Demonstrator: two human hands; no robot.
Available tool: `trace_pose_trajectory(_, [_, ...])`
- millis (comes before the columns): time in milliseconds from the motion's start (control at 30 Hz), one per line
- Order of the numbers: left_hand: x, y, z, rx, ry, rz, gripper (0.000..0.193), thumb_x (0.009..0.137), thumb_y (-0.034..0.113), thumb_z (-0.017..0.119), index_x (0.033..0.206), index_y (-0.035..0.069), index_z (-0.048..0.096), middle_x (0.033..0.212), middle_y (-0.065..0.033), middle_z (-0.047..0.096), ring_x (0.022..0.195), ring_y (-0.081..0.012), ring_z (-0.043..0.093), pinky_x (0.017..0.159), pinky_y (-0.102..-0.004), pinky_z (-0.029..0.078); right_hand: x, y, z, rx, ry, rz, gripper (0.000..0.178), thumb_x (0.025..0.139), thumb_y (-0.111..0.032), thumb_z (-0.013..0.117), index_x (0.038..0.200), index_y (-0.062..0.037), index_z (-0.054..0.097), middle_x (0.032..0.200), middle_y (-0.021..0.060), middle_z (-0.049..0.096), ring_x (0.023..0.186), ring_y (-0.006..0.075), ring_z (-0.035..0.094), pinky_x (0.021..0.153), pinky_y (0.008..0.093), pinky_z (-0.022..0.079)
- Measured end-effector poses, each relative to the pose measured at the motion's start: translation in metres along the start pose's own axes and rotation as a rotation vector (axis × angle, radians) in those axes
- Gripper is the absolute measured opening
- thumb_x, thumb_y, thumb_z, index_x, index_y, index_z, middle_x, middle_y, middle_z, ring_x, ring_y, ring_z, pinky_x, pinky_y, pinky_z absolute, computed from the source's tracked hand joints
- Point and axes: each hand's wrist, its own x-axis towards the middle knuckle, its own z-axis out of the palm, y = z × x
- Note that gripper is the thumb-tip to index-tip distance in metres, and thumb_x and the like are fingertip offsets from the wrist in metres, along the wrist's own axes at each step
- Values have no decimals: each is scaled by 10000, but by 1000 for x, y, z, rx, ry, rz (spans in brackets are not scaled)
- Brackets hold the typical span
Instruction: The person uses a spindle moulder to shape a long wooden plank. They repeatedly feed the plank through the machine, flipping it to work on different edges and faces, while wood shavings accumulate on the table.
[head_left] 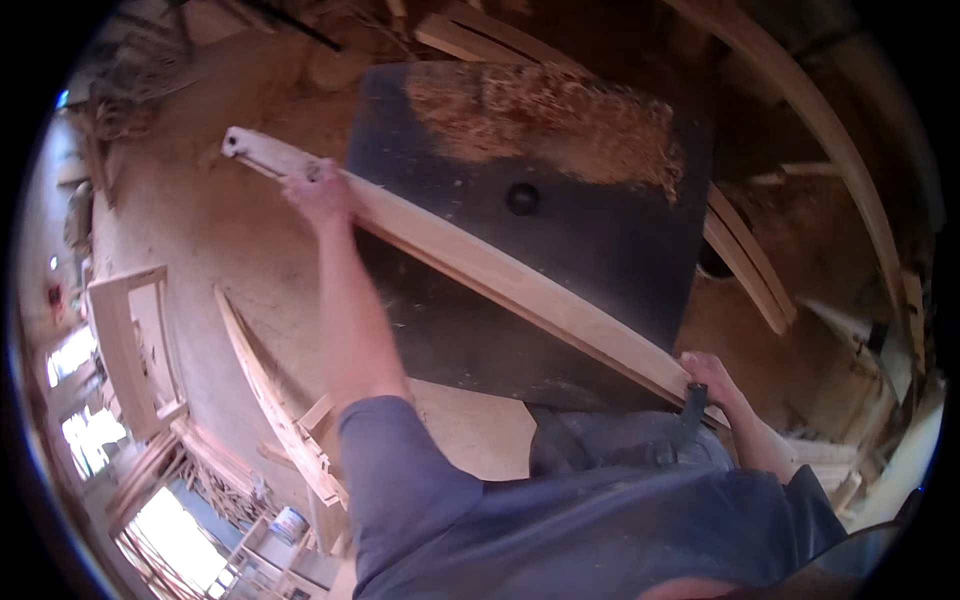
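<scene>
A long pale wooden piece [520, 285], with a groove along its side, lies slantwise over a dark square machine table [610, 235]. Its far left end, which has a small hole, juts out past the table's edge. My left hand [322, 192] is closed around it near that end. By the near right end, my right hand [708, 374] grips the same piece, close to my body; its fingers are partly hidden. A dark band shows at the right wrist. Beyond the wood, a round black knob-like part [522, 198] stands up from the table top.
Wood shavings [545, 115] are heaped along the table's far side. Curved wooden pieces [750, 262] lie right of the table, and a long bent strip [820, 120] arcs beyond. On the left are a wooden frame [125, 345], a long offcut [265, 385] and stacked lumber [215, 455].
</scene>
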Motion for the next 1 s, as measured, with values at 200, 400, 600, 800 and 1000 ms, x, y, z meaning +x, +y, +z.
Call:
trace_pose_trajectory(200, [11, 49, 14, 81, 10, 57, 688, 912, 370, 580, 1353, -148, 477, 1417, -356, 460, 1348, -498, 388, 1185, -497, 264, -44, 68, -3, -103, -41, 92, 338, 980, -292, 468, 950, 9, 619, 906, 159, 629, 875, 294, 581, 808, 390, 473])
trace_pose_trajectory(400, [-89, 100, 48, -1, 77, 180, 682, 941, 299, 493, 1401, -186, 353, 1470, -404, 340, 1395, -505, 302, 1189, -528, 226, -115, 143, -13, 261, 63, 148, 407, 999, -352, 513, 910, 32, 615, 785, 53, 533, 797, 154, 498, 743, 357, 439])
trace_pose_trajectory(600, [-226, 135, 55, 100, 8, 217, 690, 976, 286, 439, 1448, -182, 255, 1523, -390, 261, 1431, -504, 241, 1211, -544, 170, -181, 296, -38, 279, 14, 241, 305, 950, -265, 519, 877, 23, 589, 840, 156, 581, 840, 270, 570, 754, 406, 452])
trace_pose_trajectory(800, [-362, 128, 71, 456, 1, 351, 699, 977, 262, 433, 1458, -193, 210, 1525, -423, 210, 1437, -532, 206, 1217, -556, 144, -249, 425, -62, -6, 103, 179, 344, 976, -292, 551, 966, 38, 647, 924, 212, 653, 919, 282, 616, 834, 415, 468])
trace_pose_trajectory(1000, [-538, 234, 48, 117, -39, 155, 707, 973, 248, 463, 1444, -221, 224, 1541, -402, 220, 1473, -497, 177, 1231, -526, 141, -336, 541, -65, -93, 68, 301, 253, 892, -230, 552, 914, 11, 625, 917, 204, 639, 890, 408, 600, 770, 478, 472])
